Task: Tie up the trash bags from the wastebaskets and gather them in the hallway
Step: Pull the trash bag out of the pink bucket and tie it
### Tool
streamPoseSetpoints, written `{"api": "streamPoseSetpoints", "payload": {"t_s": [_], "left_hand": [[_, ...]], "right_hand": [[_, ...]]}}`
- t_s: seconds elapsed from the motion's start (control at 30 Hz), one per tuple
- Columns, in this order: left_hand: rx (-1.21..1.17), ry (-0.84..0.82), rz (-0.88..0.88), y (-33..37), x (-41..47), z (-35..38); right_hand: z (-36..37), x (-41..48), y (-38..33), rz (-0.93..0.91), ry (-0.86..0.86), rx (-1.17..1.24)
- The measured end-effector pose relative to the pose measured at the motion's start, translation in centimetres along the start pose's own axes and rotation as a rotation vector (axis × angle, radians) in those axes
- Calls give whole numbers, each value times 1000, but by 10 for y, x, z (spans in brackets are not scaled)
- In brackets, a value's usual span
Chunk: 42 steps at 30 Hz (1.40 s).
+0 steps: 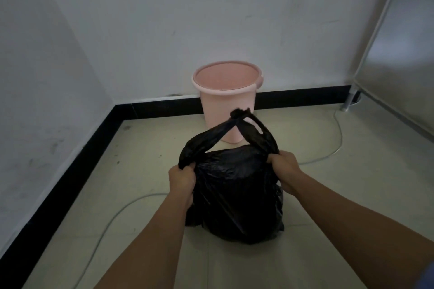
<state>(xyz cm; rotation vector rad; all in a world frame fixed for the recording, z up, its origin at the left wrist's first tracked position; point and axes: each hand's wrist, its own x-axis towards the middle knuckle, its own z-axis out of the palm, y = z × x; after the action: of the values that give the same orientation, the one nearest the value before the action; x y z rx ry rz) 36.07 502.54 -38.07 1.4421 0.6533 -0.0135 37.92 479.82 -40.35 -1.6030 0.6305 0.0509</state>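
Sitting on the floor (352,171) between your two hands, the black trash bag (234,195) bulges full, its two handle loops drawn up into a knot (239,114) above and beyond your grip. Your left hand (182,179) has its fingers curled tight round the plastic at the foot of the left loop. Your right hand (285,169) clutches the foot of the right loop the same way, so each grip is closed on the bag. Just beyond the knot, farther from you than either grip, the pink wastebasket (225,101) stands upright against the black baseboard (305,98), its mouth open. A white cable (338,134) curves over the floor to the right of your right grip, and another stretch of cable trails left of your left forearm. Far right of both grips, a metal cabinet (399,65) stands on a round leg (350,101)
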Motion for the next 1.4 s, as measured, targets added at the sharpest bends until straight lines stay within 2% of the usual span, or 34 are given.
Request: {"api": "streamPoseSetpoints", "payload": {"t_s": [0.13,0.23,0.3,0.37,0.47,0.53,0.57,0.7,0.83,0.9,1.0,1.13,1.2,1.33,1.4], "left_hand": [[-239,-34,-155,7,3,9],[-368,-191,-276,11,-2,17],[-394,-316,-293,14,-8,17],[-346,-414,-260,10,-6,18],[-279,-328,-240,2,4,20],[-270,-223,-227,0,10,19],[-281,-195,-234,0,12,19],[-338,-258,-291,1,11,15],[-400,-300,-346,0,10,14],[-399,-337,-317,2,10,14],[-356,-463,-266,7,3,14],[-233,-644,-238,11,-8,14],[-168,-707,-233,11,-11,16],[198,-756,-156,15,-18,24],[456,-664,-38,13,-18,31]], "right_hand": [[4,-4,2,56,-97,148],[12,-12,1,159,-249,282],[16,-16,0,164,-394,274],[17,-17,0,101,-398,161],[23,-15,2,62,-199,59],[27,-12,2,90,-140,71],[28,-10,1,122,-149,111],[24,-10,-9,274,-257,391],[20,-10,-18,309,-393,704],[19,-11,-23,308,-436,766],[16,-2,-23,287,-481,624],[20,3,-10,272,-219,190],[22,2,-4,236,-154,46],[23,-6,-1,172,-248,-129],[23,-11,-5,106,-357,-122]]}}
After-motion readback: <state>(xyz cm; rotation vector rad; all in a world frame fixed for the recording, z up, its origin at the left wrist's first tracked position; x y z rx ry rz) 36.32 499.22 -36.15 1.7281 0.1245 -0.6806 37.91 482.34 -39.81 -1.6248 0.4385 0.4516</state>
